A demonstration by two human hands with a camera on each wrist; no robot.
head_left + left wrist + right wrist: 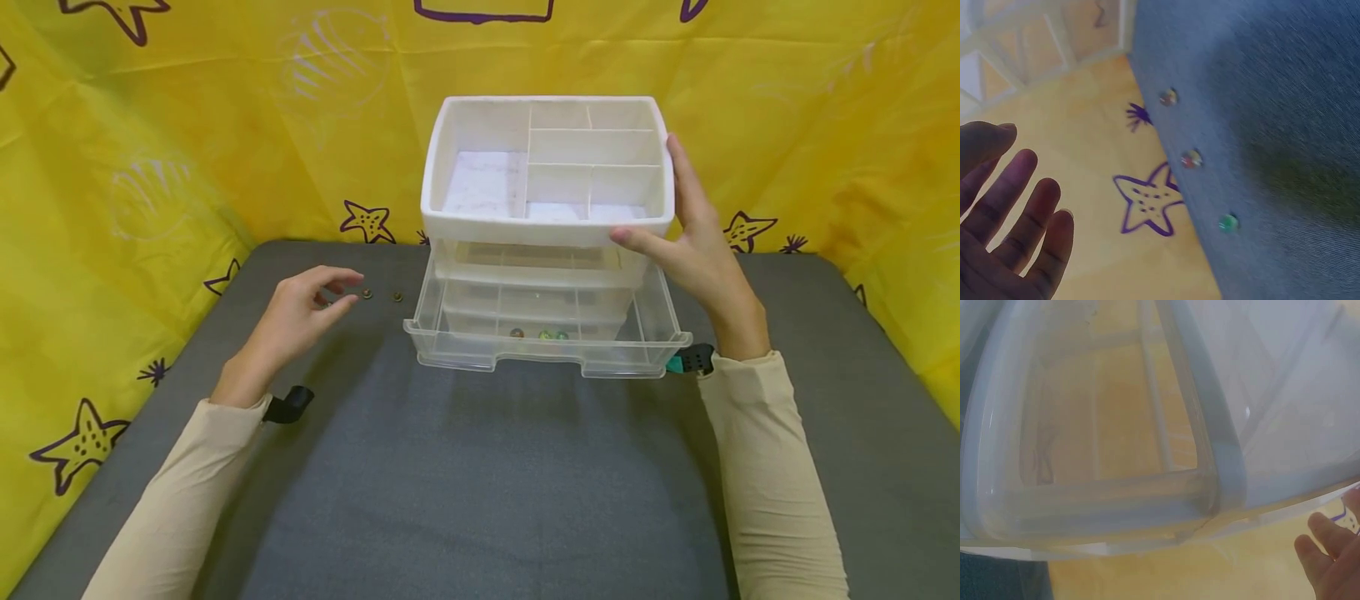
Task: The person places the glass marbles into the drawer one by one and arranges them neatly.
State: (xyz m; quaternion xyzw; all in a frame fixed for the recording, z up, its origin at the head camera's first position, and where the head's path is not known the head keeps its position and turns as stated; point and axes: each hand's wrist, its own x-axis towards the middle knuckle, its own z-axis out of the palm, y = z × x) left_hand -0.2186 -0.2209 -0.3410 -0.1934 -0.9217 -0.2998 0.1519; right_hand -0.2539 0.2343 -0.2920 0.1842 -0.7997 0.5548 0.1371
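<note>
A white plastic drawer organizer (547, 232) stands toward the back of the table, its clear lower drawer (536, 352) pulled out. Several glass marbles (545, 334) lie inside that drawer. My right hand (693, 242) holds the organizer's right end, thumb on the front rim and fingers along the side; its fingertips (1313, 556) show beside the plastic in the right wrist view. My left hand (300, 308) hovers left of the organizer, fingers loosely bent and nothing between them. Near it, loose marbles (1192, 159) rest on the table, one of them green (1229, 223).
The organizer's top tray has divided compartments (588, 150). Grey cloth covers the table (465, 483). Yellow fabric with starfish drawings (300, 167) hangs behind and at both sides. Dark wrist straps (288, 406) show at both cuffs.
</note>
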